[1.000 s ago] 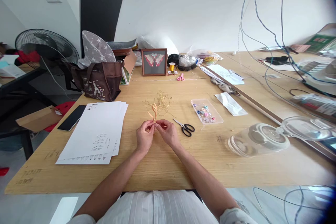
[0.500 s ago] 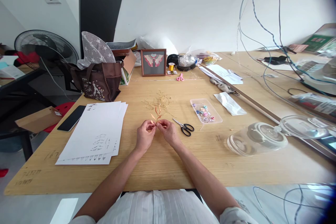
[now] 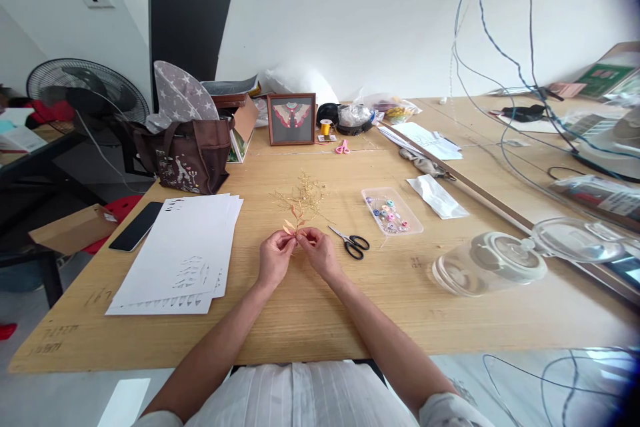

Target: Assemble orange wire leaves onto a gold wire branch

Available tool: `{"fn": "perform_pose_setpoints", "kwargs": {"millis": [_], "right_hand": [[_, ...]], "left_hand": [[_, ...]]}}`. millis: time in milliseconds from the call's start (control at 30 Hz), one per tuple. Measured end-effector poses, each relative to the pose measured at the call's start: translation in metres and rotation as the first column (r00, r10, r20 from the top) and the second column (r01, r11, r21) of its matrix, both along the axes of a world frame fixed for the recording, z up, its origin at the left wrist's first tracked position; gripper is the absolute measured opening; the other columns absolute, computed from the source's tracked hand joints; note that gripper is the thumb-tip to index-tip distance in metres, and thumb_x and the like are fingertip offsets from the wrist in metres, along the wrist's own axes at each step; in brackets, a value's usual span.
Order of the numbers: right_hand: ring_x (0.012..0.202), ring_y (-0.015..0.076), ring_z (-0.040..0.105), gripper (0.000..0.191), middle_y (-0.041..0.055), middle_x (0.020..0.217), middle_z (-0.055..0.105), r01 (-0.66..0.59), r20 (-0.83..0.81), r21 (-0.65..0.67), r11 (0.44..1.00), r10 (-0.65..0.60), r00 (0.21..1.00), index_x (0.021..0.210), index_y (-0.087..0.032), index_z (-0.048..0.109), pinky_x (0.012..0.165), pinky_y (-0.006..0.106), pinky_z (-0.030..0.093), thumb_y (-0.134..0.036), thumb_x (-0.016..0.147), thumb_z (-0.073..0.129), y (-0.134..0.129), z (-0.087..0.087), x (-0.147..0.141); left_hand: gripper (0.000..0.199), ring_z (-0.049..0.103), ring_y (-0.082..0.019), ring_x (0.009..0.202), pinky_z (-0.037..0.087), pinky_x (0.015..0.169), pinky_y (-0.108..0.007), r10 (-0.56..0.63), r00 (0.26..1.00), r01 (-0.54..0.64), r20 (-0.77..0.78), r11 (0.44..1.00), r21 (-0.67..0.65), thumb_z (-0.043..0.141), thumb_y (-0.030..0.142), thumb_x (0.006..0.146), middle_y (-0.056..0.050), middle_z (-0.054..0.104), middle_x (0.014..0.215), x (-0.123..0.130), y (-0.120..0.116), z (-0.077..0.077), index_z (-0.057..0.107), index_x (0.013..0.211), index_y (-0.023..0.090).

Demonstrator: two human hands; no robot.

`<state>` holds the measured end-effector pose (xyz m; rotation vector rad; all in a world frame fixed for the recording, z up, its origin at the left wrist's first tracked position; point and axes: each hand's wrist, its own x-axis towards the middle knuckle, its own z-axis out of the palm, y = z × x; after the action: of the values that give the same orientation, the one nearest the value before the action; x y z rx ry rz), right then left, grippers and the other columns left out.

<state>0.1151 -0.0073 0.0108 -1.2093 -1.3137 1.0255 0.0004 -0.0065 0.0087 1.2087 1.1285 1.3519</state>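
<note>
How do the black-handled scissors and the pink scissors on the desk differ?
The black-handled steel scissors look larger than the small pink scissors, and lie nearer the right hand; the pink pair sits farther off, by a yellow thread spool. Both lie flat on the wooden table.

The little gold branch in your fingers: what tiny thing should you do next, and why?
Probably a gentle twist of the thin stem between your fingers. Your left hand and right hand pinch it at nearly the same spot, just below the small orange leaves, so turning it there seems easiest, and those leaves stand free of your fingers.
</note>
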Motion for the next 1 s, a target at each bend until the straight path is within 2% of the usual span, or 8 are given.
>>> {"fn": "perform_pose_setpoints", "kwargs": {"millis": [200,400,767,1000], "right_hand": [[0.064,0.0156,0.059,0.02,0.0056,0.074,0.067,0.059,0.072,-0.036,0.998,-0.057,0.996,0.082,-0.014,0.065,0.06,0.025,0.045,-0.03,0.074,0.055,-0.0028,0.0014,-0.0022],[0.057,0.0136,0.056,0.022,0.0039,0.067,0.065,0.112,0.091,-0.036,0.993,-0.108,0.99,0.08,-0.013,0.064,0.053,0.022,0.042,-0.032,0.074,0.054,-0.0057,0.007,-0.0036],[0.051,0.0126,0.052,0.025,0.0026,0.059,0.062,0.064,0.132,-0.068,0.996,-0.055,0.99,0.07,-0.014,0.065,0.048,0.022,0.037,-0.037,0.073,0.054,-0.009,0.0038,-0.0085],[0.048,0.0108,0.049,0.031,0.0015,0.057,0.059,-0.068,-0.036,-0.105,0.992,0.064,0.997,0.071,-0.013,0.065,0.046,0.022,0.036,-0.042,0.074,0.053,-0.0075,0.0089,-0.0047]], "left_hand": [[0.021,0.066,-0.018,0.075,0.051,0.072,-0.029,0.049,0.995,-0.048,-0.083,0.999,0.021,0.064,0.025,0.07,-0.006,0.069,0.079,-0.0022,-0.0001,0.0003,0.06,0.087,0.014],[0.021,0.064,-0.015,0.071,0.051,0.068,-0.027,0.12,0.991,-0.118,-0.066,0.992,0.034,0.065,0.024,0.068,-0.005,0.068,0.077,-0.002,0.0006,0.0013,0.058,0.086,0.014],[0.029,0.064,-0.015,0.072,0.051,0.071,-0.028,0.211,0.969,-0.2,-0.128,0.975,0.1,0.063,0.021,0.07,-0.005,0.067,0.078,-0.0021,-0.0002,-0.0002,0.056,0.097,0.014],[0.028,0.064,-0.015,0.07,0.05,0.069,-0.028,0.212,0.961,-0.194,-0.18,0.974,0.114,0.064,0.025,0.071,-0.005,0.067,0.078,-0.0066,0.0014,0.0004,0.053,0.094,0.015]]}}
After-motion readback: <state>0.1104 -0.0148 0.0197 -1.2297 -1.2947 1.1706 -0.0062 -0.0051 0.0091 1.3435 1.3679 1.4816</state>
